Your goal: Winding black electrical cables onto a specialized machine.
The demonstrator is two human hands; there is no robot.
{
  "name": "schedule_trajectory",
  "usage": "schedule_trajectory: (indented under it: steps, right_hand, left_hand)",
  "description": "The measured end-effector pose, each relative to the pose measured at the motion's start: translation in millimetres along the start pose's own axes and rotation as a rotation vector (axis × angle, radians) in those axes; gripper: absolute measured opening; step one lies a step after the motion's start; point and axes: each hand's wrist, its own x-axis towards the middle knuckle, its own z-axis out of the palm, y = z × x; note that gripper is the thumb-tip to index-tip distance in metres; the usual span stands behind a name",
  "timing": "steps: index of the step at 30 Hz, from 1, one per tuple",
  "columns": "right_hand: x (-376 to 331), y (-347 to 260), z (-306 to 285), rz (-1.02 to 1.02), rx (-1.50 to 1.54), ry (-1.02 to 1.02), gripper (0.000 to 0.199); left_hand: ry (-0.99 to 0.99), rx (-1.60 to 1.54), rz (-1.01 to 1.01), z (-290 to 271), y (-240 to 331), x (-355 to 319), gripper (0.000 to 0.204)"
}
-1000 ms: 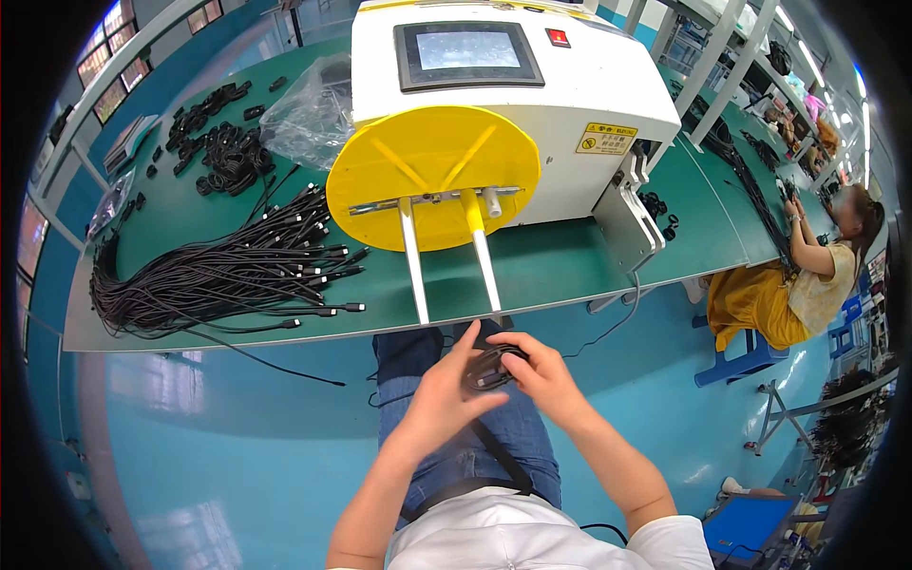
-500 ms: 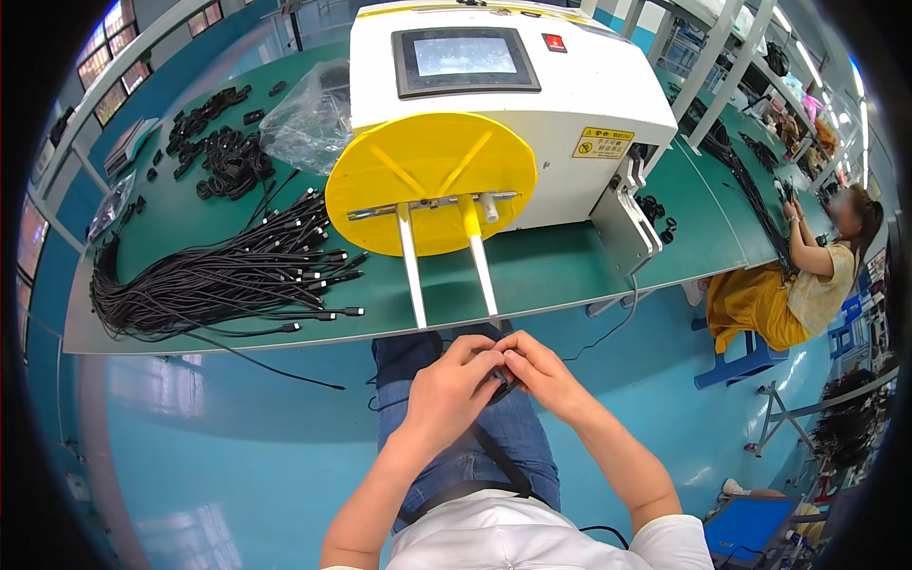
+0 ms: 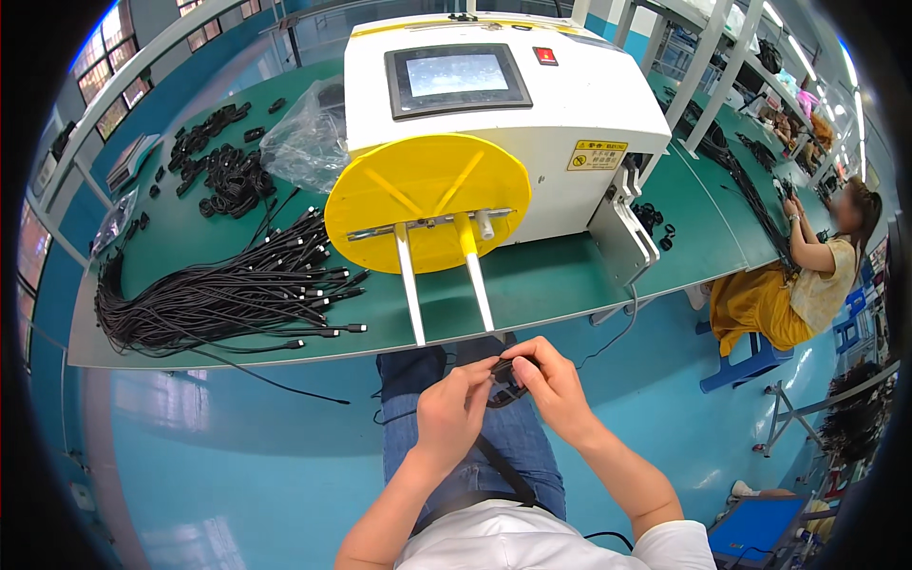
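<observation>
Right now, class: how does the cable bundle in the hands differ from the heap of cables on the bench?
The coiled cable bundle is small and tight, pinched between left hand and right hand over the lap. The cable heap is large, spread loose across the green bench, untouched. Both are black.

— Where are the hands?
— Together over the lap, just off the worktop's near edge. The left hand (image 3: pixel 454 410) and right hand (image 3: pixel 551 385) meet fingertip to fingertip.
— And their grip?
— Fingers of both curl inward, pinching. Both forearms rise from the lower edge, bare, converging at the wrists.
</observation>
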Motion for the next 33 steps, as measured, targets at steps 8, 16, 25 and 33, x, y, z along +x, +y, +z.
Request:
schedule_trajectory:
  steps: [8, 16, 25, 33]
  right_hand:
    - [7.0, 2.4, 4.0, 0.012, 0.024, 0.025, 0.02]
    - [9.0, -16.5, -5.3, 0.207, 0.281, -0.165, 0.042]
    - [1.3, 4.0, 0.1, 0.227, 0.356, -0.054, 0.049]
    - [0.1, -3.2, -4.7, 0.268, 0.339, -0.152, 0.017]
  left_hand:
    - [-0.102, 0.109, -0.075, -6.0, 25.6, 14.3, 0.059]
    - [-0.213, -0.002, -0.173, -7.6, 13.5, 11.8, 0.067]
    - [-0.199, -0.25, -0.353, -10.2, 17.9, 8.7, 0.053]
    - [-0.238, -0.396, -0.437, -8.6, 6.4, 5.9, 0.042]
